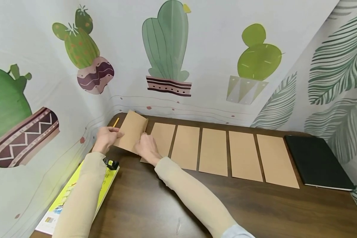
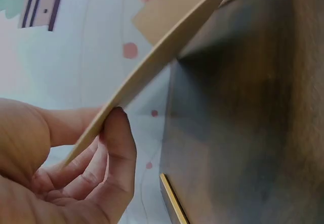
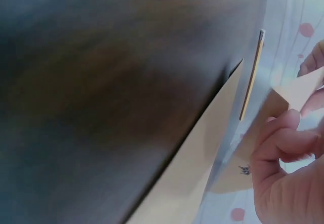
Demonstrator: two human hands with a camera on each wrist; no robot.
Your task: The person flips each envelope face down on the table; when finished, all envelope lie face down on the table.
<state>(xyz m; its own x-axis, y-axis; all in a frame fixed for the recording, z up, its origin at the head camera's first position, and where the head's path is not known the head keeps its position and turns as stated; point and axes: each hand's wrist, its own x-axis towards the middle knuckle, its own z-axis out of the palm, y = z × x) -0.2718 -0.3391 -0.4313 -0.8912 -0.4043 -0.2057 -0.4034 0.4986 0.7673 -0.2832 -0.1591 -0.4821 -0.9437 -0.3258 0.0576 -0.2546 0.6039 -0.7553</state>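
Both hands hold a brown kraft paper piece tilted up over the far left of the table. My left hand pinches its left edge, thumb on one face and fingers on the other, as the left wrist view shows. At the right edge, the curled fingers of my right hand grip the paper, where a part of it bends away. A small dark mark shows on its lower face in the right wrist view. Behind my left hand lies a yellow pencil.
Several similar brown paper pieces lie in a row to the right, the nearest partly behind my right hand. A black notebook ends the row. A yellow book lies under my left forearm. A printed cloth hangs behind the dark wooden table.
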